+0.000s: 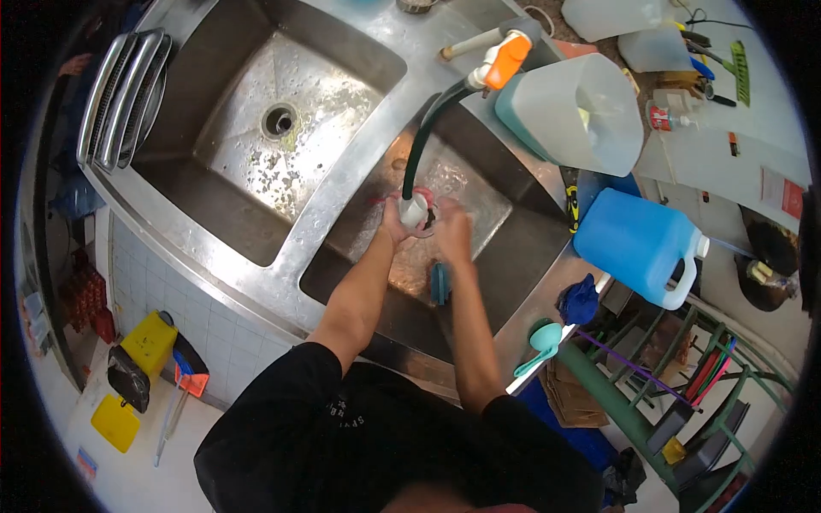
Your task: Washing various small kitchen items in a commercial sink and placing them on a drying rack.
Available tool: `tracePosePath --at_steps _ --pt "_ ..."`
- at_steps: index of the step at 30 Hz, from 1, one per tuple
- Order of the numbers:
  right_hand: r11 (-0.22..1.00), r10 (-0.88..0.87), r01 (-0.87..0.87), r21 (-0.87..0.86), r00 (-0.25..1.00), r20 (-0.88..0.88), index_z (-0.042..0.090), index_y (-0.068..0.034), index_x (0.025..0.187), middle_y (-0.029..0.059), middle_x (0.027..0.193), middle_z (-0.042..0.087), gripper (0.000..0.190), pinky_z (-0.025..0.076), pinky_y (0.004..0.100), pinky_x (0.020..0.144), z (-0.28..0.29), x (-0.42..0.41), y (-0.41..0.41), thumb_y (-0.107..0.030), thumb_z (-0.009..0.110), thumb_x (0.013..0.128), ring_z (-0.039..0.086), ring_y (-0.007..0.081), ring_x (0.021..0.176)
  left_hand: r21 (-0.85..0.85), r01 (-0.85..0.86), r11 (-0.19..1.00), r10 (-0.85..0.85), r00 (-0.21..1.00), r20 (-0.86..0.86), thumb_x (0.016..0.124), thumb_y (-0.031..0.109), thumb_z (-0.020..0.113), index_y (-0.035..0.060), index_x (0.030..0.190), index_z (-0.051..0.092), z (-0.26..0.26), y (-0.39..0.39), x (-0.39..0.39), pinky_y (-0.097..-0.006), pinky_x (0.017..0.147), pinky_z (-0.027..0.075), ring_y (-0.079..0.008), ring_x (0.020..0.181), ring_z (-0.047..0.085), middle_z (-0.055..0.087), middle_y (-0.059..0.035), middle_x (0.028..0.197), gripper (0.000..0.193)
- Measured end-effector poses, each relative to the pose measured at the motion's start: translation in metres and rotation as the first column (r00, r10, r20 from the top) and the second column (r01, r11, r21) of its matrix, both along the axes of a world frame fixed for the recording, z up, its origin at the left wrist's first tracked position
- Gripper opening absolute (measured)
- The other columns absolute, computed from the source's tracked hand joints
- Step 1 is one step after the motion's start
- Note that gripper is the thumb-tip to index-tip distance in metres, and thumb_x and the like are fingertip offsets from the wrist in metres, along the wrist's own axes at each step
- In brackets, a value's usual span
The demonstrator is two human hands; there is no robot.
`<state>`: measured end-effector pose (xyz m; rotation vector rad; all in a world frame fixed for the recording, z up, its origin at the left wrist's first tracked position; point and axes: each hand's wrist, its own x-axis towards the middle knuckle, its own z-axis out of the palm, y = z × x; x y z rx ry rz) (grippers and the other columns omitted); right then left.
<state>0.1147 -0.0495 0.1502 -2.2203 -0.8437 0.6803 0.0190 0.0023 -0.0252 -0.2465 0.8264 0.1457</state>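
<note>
My left hand (394, 221) grips a small white cup-like piece (414, 210) in the right-hand sink basin (507, 256). The lower end of a dark green hose (418, 151) hangs at its mouth. Something pinkish and rounded (423, 191) shows beside the white piece, its kind unclear. My right hand (454, 227) is motion-blurred, fingers curled close to the white piece on its right side. Whether it grips anything is hidden by the blur. A blue-teal scrubber-like item (439, 283) lies on the basin floor just below my right hand.
A tap with an orange handle (508, 61) feeds the hose. Left is a second basin (282, 70), with metal racks (122, 99) on its rim. Along the right edge stand a cut-open translucent jug (577, 109), a blue jerrycan (635, 243), a blue cloth (579, 300) and a teal scoop (545, 336).
</note>
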Motion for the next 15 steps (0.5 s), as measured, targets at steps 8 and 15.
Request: tracePosePath --at_steps 8,15 --pt "0.912 -0.176 0.07 -0.404 0.957 -0.23 0.058 0.003 0.116 0.0276 0.114 0.06 0.053 0.042 0.0437 0.095 -0.139 -0.061 0.025 -0.038 0.059 0.083 0.056 0.04 0.11 0.187 0.258 0.948 -0.24 0.964 -0.114 0.091 0.05 0.045 0.024 0.113 0.059 0.019 0.007 -0.07 -0.0428 0.08 0.051 -0.0201 0.092 0.062 0.066 -0.0029 0.102 0.037" --pt "0.829 -0.176 0.002 -0.559 0.95 -0.258 0.061 -0.002 0.114 0.0281 0.109 0.062 0.051 0.045 0.0467 0.088 -0.112 -0.04 0.035 -0.043 0.056 0.083 0.059 0.0416 0.104 0.202 0.274 0.94 -0.177 0.901 -0.397 0.086 0.061 0.053 0.0202 0.116 0.059 0.025 0.004 -0.049 -0.0439 0.078 0.054 -0.02 0.092 0.063 0.066 -0.0022 0.101 0.051"
